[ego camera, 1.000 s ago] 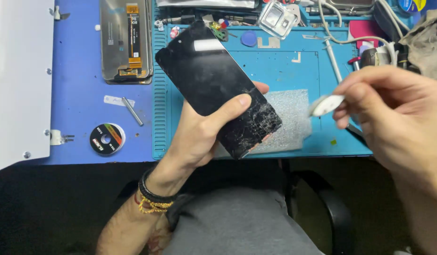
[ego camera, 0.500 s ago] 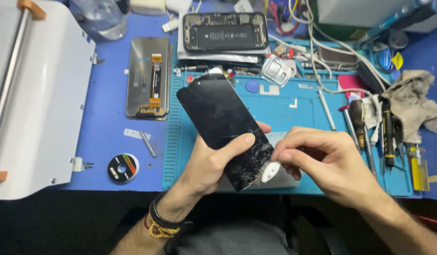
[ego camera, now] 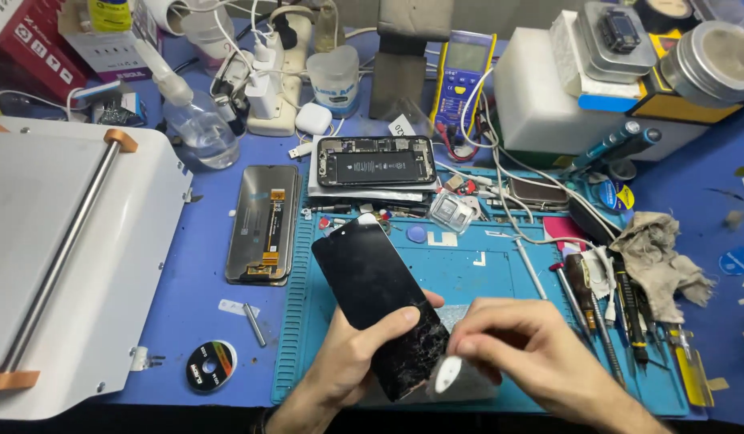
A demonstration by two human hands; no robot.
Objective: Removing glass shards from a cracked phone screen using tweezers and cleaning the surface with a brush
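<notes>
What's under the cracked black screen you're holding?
Under the cracked black screen, the left hand grips it, thumb on the glass. The right hand presses a small white piece at its lower corner. Below lies the teal mat; fingers behind are hidden.

Black phone screen [ego camera: 378, 301]: flat glass panel, long axis tilted, top end toward upper left. Lower end badly cracked, white fracture web. Held above teal work mat, not lying flat.
Small white pad [ego camera: 447, 374]: oval, touching cracked lower corner of screen.
</notes>
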